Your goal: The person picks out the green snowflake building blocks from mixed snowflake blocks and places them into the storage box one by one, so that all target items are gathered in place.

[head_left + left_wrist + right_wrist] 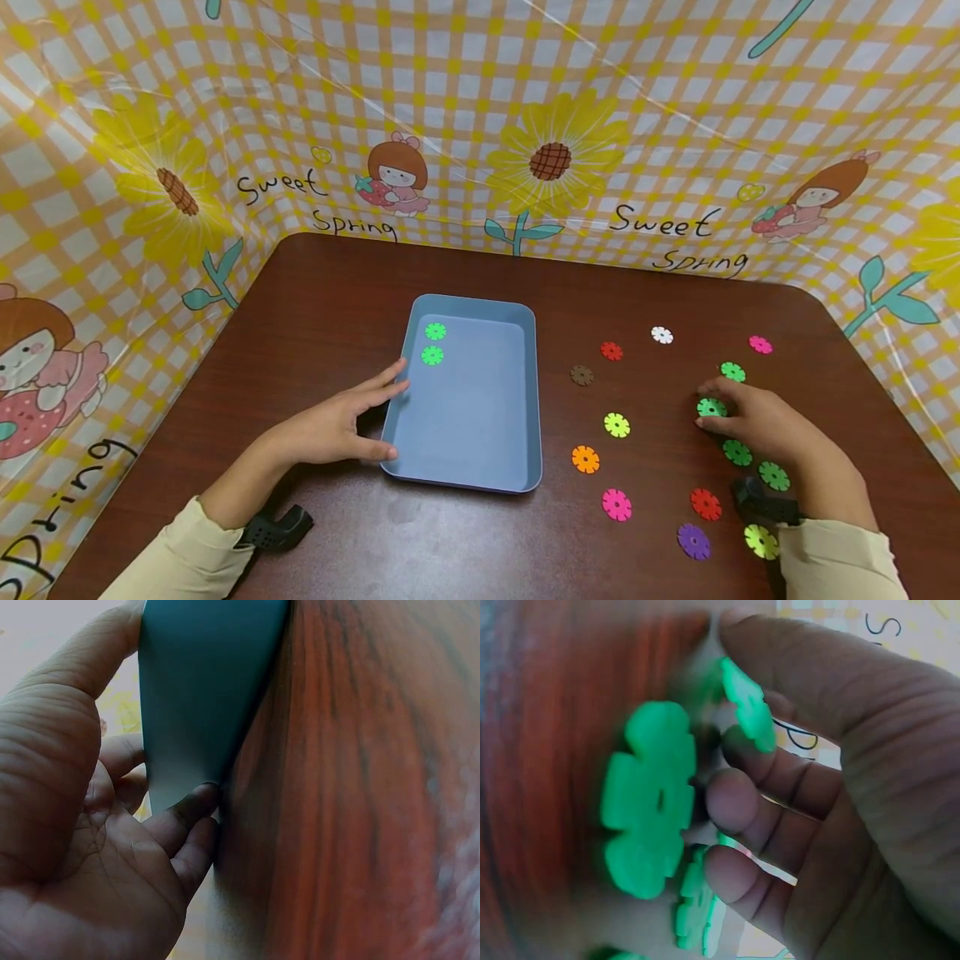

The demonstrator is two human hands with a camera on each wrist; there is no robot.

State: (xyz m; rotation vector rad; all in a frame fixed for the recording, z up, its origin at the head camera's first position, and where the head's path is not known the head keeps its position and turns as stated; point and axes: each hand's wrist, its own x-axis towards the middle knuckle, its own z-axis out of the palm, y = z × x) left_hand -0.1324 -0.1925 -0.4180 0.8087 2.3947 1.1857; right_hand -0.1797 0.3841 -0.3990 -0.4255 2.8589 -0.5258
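A blue-grey tray (480, 400) sits mid-table with two bright green notched discs (435, 332) inside, near its far left corner. My left hand (330, 425) rests on the tray's left side, thumb and fingers spread along the rim. In the left wrist view, some fingertips (202, 799) touch the outer wall. At the right, my right hand (768, 425) pinches a green disc (711, 407) between thumb and index finger; that disc appears tilted in the right wrist view (748, 705). Another green disc (652, 799) lies flat on the table close by.
More notched discs lie scattered right of the tray, including orange (586, 459), yellow (617, 425), pink (617, 505), purple (693, 542), brown (582, 375) and white (662, 335). A checked cloth (450, 83) hangs around the table's far and side edges.
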